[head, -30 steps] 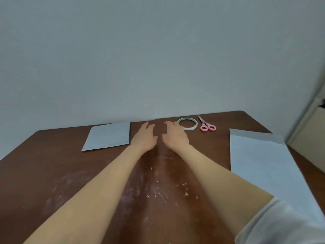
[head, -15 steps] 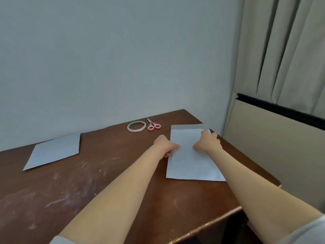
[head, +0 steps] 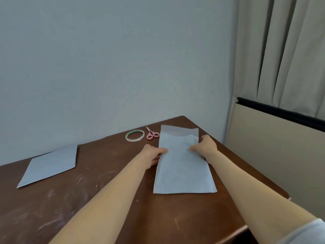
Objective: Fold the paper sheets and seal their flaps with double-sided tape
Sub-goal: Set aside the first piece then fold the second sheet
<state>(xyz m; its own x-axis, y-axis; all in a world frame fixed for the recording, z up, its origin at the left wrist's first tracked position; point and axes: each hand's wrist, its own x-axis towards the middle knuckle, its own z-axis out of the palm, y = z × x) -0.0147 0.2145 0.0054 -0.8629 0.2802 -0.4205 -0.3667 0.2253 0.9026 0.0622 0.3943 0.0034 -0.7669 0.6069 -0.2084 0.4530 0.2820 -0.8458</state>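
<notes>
A stack of pale blue-grey paper sheets (head: 182, 171) lies on the right part of the brown table (head: 109, 199). My left hand (head: 152, 154) pinches the top sheet at its left edge, thumb on top. My right hand (head: 204, 147) pinches the same sheet at its right edge. The sheet's far end is slightly raised, and the sheet beneath shows at the far end. A folded paper (head: 51, 165) lies flat at the table's left. A roll of double-sided tape (head: 134, 135) lies near the wall.
Pink-handled scissors (head: 152, 134) lie between the tape roll and the paper stack. The wall runs along the table's far side. The table's right edge is close to the stack; beyond it stand a beige panel (head: 274, 155) and curtains (head: 284, 50).
My view swung to the right. Both hands left the middle of the table by the tape roll, reached the right-hand stack and took hold of the top sheet's side edges.
</notes>
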